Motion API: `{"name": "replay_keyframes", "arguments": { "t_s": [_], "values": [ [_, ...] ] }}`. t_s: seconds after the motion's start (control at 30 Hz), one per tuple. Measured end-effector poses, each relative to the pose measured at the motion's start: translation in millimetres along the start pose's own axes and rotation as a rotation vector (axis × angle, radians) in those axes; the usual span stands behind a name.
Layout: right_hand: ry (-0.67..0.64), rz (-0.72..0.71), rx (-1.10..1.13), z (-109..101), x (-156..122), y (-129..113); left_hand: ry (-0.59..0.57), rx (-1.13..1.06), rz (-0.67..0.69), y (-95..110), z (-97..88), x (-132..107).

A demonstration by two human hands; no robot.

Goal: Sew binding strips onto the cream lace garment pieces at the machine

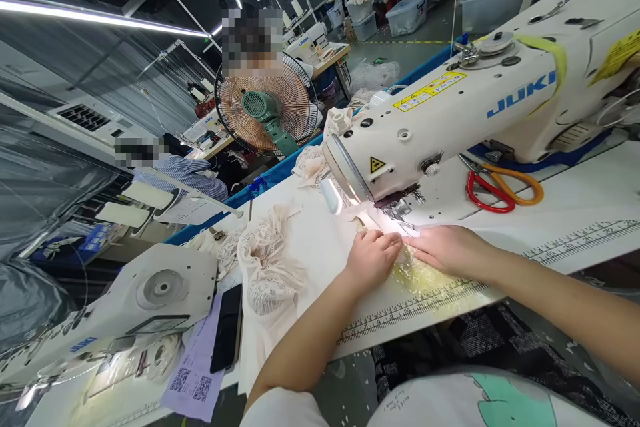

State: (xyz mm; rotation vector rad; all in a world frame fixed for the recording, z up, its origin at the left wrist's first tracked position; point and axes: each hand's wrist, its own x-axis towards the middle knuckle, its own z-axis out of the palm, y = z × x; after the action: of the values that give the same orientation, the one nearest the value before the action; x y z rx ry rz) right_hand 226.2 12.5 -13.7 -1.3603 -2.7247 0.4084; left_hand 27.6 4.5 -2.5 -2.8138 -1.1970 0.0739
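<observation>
My left hand [373, 257] is closed, its curled fingers pressing on light cloth [367, 220] just in front of the sewing machine's presser foot [397, 207]. My right hand [447, 250] lies beside it with fingers stretched out flat, their tips meeting my left fingers. Between and below the hands shows a pale yellow, lace-like patch [423, 280] on the table edge. The white sewing machine [450, 107] has its needle area lit. Fingers hide part of the cloth at the foot.
Red- and orange-handled scissors [493, 190] lie right of the needle. Cream lace garments [270, 260] are heaped on the left. A black phone [227, 328] rests on a purple paper [193, 373] near a second machine [150, 300]. Beyond stand a fan [265, 107] and two seated people.
</observation>
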Motion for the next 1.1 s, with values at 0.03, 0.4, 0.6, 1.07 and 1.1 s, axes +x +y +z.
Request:
{"name": "replay_keyframes", "arguments": {
  "t_s": [0.03, 0.4, 0.6, 1.07, 1.1],
  "values": [
    [-0.010, 0.014, -0.005, -0.8, 2.0, -0.7, -0.002, 0.006, -0.004, -1.9, 0.3, 0.4],
    [-0.148, 0.127, -0.030, -9.8, 20.2, -10.5, -0.052, -0.006, -0.044, -21.9, 3.5, 6.8],
    [-0.231, 0.185, -0.036, -21.4, 27.5, -20.6, -0.068, -0.010, -0.047, -32.3, 2.5, 12.6],
    [-0.150, 0.231, -0.021, -5.4, 23.0, -23.5, -0.069, -0.022, -0.166, -49.7, 7.1, 23.2],
    [-0.123, 0.233, -0.018, -3.3, 20.9, -23.4, -0.066, -0.024, -0.171, -50.5, 7.6, 24.0]
  ]
}}
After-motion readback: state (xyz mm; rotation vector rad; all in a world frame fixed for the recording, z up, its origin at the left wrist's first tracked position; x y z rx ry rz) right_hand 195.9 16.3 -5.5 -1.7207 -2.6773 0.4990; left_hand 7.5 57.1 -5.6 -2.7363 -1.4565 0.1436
